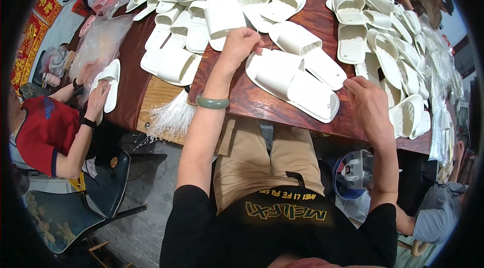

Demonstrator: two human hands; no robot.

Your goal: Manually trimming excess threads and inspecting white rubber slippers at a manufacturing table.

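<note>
Two white slippers lie stacked as a pair (295,82) on the dark wooden table (252,102) in front of me. My left hand (238,46), with a green bangle on the wrist, is closed at the pair's far left end and seems to pinch its edge. My right hand (368,103) rests at the pair's right end, fingertips touching the slipper's edge. Another white slipper (302,49) lies just behind the pair.
Heaps of white slippers cover the table at the back (212,1) and right (388,41). A bundle of white plastic ties (171,117) lies at the table's near left edge. A person in red (45,132) at the left handles a slipper (108,84). Clear bags (101,41) lie there.
</note>
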